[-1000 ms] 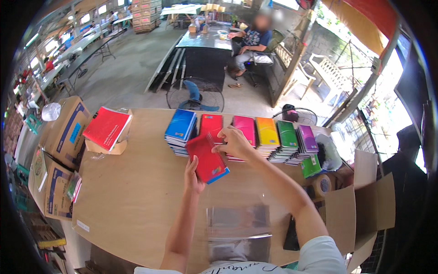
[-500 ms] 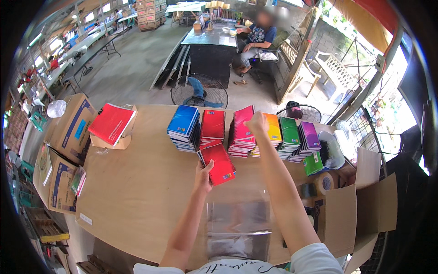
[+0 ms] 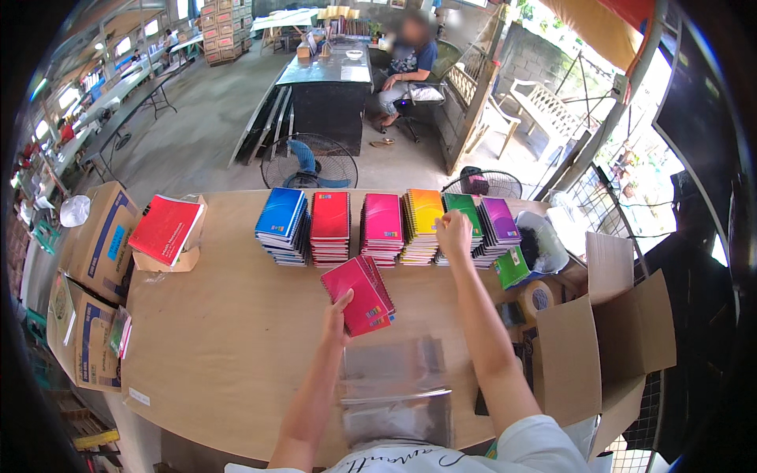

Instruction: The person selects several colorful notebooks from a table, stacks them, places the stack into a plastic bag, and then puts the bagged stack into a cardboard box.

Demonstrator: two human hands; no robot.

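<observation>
My left hand (image 3: 337, 317) is closed round a small fan of spiral notebooks, the top one a pink notebook (image 3: 352, 296), held low over the table. Ahead stands a row of notebook stacks: a blue stack (image 3: 279, 213), a red stack (image 3: 330, 217), a pink stack (image 3: 382, 219), a yellow stack (image 3: 424, 211), a green stack (image 3: 468, 210) and a purple stack (image 3: 499, 218). My right hand (image 3: 455, 235) reaches to the yellow stack's right edge, in front of the green one. Its fingers are curled together, and what they grip, if anything, is hidden.
Clear plastic sleeves (image 3: 394, 394) lie near me on the brown table (image 3: 229, 331). An open carton (image 3: 572, 347), tape roll (image 3: 539, 296) and bin (image 3: 550, 240) stand right. Cartons (image 3: 106, 236) and a red book (image 3: 165, 229) are left. Beyond, a fan (image 3: 307, 162) and seated person.
A pink notebook now tops the ones in my left hand, where a red one was. My right hand has moved from the pink stack to the yellow and green stacks. The view has shifted.
</observation>
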